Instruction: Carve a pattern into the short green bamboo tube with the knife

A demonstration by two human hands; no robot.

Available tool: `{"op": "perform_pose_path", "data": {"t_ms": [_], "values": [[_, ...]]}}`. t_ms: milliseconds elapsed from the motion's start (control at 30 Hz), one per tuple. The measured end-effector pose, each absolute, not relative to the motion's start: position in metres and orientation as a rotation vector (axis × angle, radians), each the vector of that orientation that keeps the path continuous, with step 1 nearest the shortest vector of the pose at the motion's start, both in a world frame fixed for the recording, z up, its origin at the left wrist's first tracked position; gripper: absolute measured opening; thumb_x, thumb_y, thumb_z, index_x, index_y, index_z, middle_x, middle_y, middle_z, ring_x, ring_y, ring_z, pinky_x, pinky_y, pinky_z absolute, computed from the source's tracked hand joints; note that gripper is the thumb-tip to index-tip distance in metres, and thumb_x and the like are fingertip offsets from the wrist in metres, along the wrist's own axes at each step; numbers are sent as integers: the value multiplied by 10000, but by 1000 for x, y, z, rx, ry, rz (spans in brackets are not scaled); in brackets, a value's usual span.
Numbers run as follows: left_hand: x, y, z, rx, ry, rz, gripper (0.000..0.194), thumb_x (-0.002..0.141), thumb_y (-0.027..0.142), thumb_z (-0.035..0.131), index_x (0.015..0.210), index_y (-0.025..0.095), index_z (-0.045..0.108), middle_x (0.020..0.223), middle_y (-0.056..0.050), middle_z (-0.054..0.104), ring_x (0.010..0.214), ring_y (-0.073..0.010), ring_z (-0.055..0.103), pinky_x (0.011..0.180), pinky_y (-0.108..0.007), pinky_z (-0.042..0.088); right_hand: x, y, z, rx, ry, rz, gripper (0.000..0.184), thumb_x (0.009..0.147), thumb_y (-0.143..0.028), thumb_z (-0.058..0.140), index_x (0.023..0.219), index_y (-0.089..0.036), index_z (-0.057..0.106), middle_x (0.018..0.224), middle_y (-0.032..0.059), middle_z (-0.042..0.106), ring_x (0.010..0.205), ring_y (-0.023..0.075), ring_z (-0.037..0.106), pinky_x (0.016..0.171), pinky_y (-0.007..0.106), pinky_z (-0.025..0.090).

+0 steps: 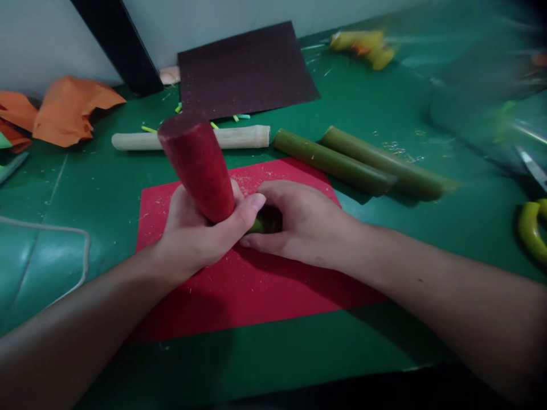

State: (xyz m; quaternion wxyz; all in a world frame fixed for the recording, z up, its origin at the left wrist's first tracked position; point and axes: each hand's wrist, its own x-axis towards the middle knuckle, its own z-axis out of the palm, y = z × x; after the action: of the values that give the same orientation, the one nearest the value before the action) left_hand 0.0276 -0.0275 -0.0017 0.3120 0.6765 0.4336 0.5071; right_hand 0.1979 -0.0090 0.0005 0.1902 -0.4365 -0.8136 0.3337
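My left hand (200, 233) is wrapped round a thick red cylinder (199, 168), its flat dark-red end tilted up and to the left. The cylinder's lower end is hidden in the palm. Touching it from the right, my right hand (303, 225) curls its thumb and fingers round a short green piece (258, 225) that looks like bamboo. Most of that piece is covered by the fingers. Both hands are above a red sheet (239, 299) sprinkled with pale shavings.
Beyond the sheet lie a pale peeled stick (243, 137) and two green bamboo tubes (333, 162) (388, 162). A dark brown sheet (248, 71), crumpled orange paper (70, 111) and a yellow glue gun (363, 48) are farther back. Yellow-handled scissors (532, 230) lie at right, near blurred clear plastic.
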Motion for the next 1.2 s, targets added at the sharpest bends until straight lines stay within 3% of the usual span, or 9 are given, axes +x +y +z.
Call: {"op": "perform_pose_path", "data": {"t_ms": [400, 600, 833, 1200], "values": [[29, -27, 3, 1623, 1115, 1490, 220, 850, 294, 789, 679, 209, 678, 599, 34, 680, 531, -87, 650, 493, -197, 528, 197, -9, 2, -1249, -2301, 920, 260, 739, -356, 791, 832, -195, 609, 789, -8, 630, 679, 132, 524, 619, 286, 322], [27, -27, 1, 1644, 1146, 1478, 382, 872, 384, 757, 571, 196, 615, 530, 31, 582, 472, -75, 570, 464, -222, 497, 197, -9, 2, -1261, -2303, 918, 272, 737, -368, 799, 821, -198, 605, 749, -21, 609, 646, 123, 502, 599, 291, 299], [24, -28, -2, 1749, 994, 1341, 292, 865, 276, 753, 618, 197, 617, 557, 30, 607, 504, -82, 583, 464, -209, 474, 197, -9, 1, -1269, -2305, 901, 239, 747, -363, 786, 788, -203, 613, 719, -22, 602, 639, 125, 495, 598, 293, 290], [23, -28, 6, 1825, 1042, 1207, 342, 828, 272, 741, 556, 202, 544, 500, 28, 538, 466, -104, 538, 465, -233, 474, 197, -10, 0, -1264, -2296, 936, 237, 768, -374, 778, 808, -208, 614, 735, -20, 615, 662, 132, 515, 607, 298, 300]]}}
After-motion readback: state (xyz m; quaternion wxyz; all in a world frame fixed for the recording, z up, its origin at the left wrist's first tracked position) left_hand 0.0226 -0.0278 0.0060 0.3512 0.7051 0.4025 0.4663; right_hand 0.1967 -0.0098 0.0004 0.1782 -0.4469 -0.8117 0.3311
